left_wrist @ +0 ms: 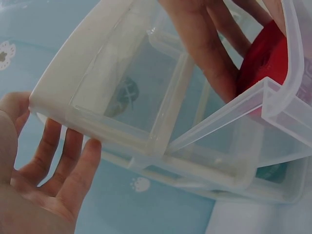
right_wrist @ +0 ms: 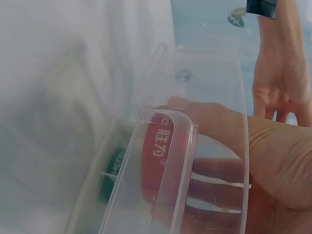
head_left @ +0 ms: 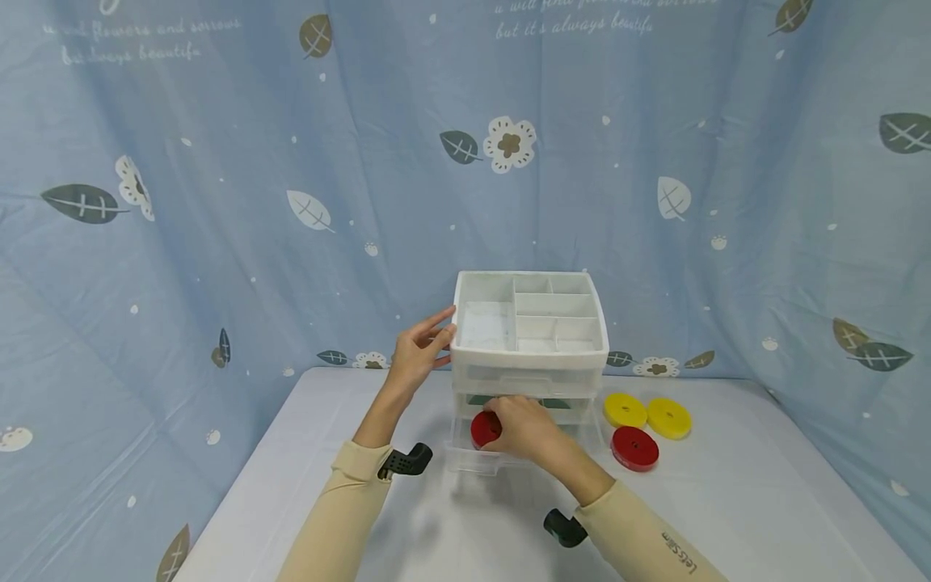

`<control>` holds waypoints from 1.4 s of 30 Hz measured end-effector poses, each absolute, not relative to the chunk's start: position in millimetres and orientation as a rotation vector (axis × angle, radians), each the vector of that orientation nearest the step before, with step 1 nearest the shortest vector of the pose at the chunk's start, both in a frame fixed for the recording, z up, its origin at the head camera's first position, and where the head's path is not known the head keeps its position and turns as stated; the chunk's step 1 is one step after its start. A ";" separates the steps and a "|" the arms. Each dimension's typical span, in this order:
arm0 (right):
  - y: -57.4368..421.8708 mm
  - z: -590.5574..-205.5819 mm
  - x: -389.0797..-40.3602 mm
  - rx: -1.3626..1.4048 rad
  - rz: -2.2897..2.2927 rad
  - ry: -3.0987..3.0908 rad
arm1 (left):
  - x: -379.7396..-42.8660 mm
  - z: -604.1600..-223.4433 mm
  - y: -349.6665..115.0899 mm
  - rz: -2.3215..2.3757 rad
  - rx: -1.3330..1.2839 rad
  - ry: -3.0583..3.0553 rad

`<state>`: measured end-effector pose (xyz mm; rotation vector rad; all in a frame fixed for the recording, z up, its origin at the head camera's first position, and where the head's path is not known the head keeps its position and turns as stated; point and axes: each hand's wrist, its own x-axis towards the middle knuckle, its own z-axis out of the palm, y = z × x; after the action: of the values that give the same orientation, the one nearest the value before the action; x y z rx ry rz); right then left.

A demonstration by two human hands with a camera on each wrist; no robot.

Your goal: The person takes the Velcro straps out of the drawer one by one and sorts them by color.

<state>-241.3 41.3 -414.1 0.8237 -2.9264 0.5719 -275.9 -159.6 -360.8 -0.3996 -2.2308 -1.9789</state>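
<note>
A white organizer (head_left: pixel 529 359) with clear drawers stands on the table. One clear drawer (head_left: pixel 473 462) is pulled out at its front. My right hand (head_left: pixel 520 424) reaches into that drawer and holds a red tape roll (head_left: pixel 483 429) between thumb and fingers. In the right wrist view, the red roll (right_wrist: pixel 156 161) shows white lettering through the clear drawer wall. My left hand (head_left: pixel 416 352) touches the organizer's left side, its fingertips along the edge in the left wrist view. Lower in the organizer, a green roll (right_wrist: pixel 114 173) shows through the plastic.
To the right of the organizer lie two yellow rolls (head_left: pixel 669 418) and another red roll (head_left: pixel 635 449) on the white table (head_left: pixel 698 517). A blue patterned curtain (head_left: pixel 393 202) hangs close behind. The organizer's top tray (head_left: pixel 486 325) is split into several compartments.
</note>
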 end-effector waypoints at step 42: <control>116.7 -364.2 -214.3 0.659 0.718 -2.990 | -295.1 -381.4 -162.9 -1.930 -0.437 -2.206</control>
<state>-214.3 116.7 -364.2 0.6594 -2.9898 0.7183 -295.1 -162.9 -381.4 -0.4369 -2.2063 -1.9301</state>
